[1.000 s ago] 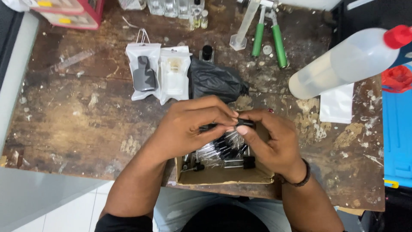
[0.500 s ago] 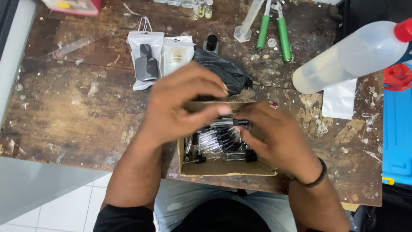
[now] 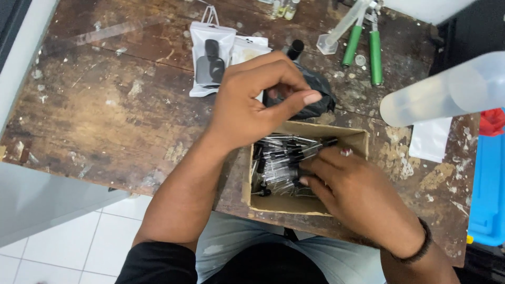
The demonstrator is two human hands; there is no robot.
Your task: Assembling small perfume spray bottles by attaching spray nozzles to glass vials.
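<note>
A shallow cardboard box, its brown walls soft and frayed at the rim, sits at the near edge of a scarred wooden table whose dark top is flecked with pale scrapes and dried spots. Inside the box lies a loose heap of small clear vials with black caps, glossy and slender, mostly lying crosswise. The right hand reaches into the box with its fingers curled down onto the heap, fingertips touching the vials; whether it has pinched one cannot be told. The left hand hovers above the box's far wall, fingers bent inward with the thumb stretched flat over them, half closed; nothing is clearly visible in it. Just behind that hand a crumpled black plastic bag lies, and beside it two white pouches with dark items showing through. Farther back rest green-handled pliers, and at the right a translucent plastic bottle on its side.
</note>
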